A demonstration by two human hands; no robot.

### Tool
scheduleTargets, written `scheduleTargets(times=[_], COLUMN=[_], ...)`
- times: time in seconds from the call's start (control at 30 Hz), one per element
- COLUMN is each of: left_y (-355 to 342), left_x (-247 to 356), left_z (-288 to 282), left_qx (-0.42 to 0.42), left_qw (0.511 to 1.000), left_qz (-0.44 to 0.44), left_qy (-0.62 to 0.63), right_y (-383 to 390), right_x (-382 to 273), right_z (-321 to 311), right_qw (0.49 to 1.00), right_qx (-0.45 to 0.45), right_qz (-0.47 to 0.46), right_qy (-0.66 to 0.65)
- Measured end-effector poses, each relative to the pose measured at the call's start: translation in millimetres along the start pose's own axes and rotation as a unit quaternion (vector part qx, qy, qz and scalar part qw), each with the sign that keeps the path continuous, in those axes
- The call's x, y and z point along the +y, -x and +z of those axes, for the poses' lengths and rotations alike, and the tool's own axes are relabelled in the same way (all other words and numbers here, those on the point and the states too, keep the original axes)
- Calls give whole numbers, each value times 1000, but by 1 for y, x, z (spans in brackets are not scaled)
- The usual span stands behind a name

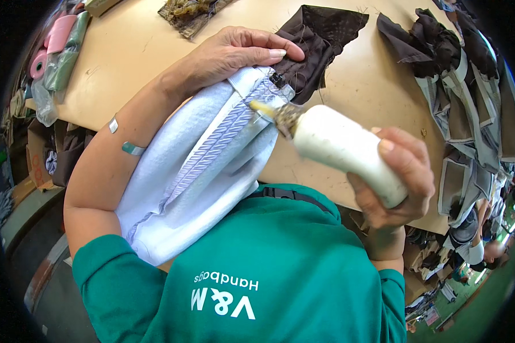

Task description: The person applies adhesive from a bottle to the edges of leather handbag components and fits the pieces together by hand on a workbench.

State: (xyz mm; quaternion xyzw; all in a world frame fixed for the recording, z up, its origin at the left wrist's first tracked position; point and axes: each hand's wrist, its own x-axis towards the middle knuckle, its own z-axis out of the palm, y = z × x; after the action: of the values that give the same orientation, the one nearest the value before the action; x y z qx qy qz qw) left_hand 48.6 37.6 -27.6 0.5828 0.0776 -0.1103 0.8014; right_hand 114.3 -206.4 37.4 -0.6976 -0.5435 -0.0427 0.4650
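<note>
Over the near edge of the bench [377,103], the right grip [403,180] is closed around the lower end of a white bottle [340,143], thumb and fingers wrapping its sides. The left grip [229,54] is loosely curved, thumb lying close to the forefinger, at the upper end of a white cloth piece [206,143]; whether it pinches the cloth I cannot tell. The bottle is rounded and motion-blurred, tilted with its yellow nozzle [262,108] toward the cloth's seam; contact there is unclear. The cloth looks soft, with a strip of slanted stitching along it, and hangs between the left arm and the torso. By the left fingertips lies thin, crumpled dark brown fabric [320,57] with frayed edges. Bare, smooth bench runs right of it to a heap of brown and grey pieces [475,108], and left toward pink and green rolls [60,33].
</note>
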Motion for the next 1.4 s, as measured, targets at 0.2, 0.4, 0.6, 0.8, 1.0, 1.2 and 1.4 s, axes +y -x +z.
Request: scheduleTargets(times=[0.2, 0.4, 0.6, 0.8, 1.0, 1.2, 1.4], left_y=[-2, -4, -7, -8, -7, -8, -11], left_x=[-3, -3, -3, -4, -5, -5, -5], left_z=[-3, -1, 0, 1, -6, -3, -3], left_qx=[2, -18, -2, 4, -10, -5, -16], left_qw=[1000, 998, 1000, 1000, 999, 999, 999], left_qz=[4, 4, 7, 15, 1, 4, -9], left_qy=[10, 53, 26, 25, -31, -41, -32], right_y=[6, 17, 16, 13, 7, 3, 8], right_x=[-2, -17, -16, -25, -5, -2, -14], right_z=[1, 6, 6, 6, 6, 6, 4], right_qw=[999, 997, 998, 996, 997, 996, 996], right_qx=[-5, -57, -45, -81, 4, 12, -40], right_qz=[-11, -38, -40, -24, -19, -35, -33], right_qy=[42, 22, 30, 28, 78, 82, 66])
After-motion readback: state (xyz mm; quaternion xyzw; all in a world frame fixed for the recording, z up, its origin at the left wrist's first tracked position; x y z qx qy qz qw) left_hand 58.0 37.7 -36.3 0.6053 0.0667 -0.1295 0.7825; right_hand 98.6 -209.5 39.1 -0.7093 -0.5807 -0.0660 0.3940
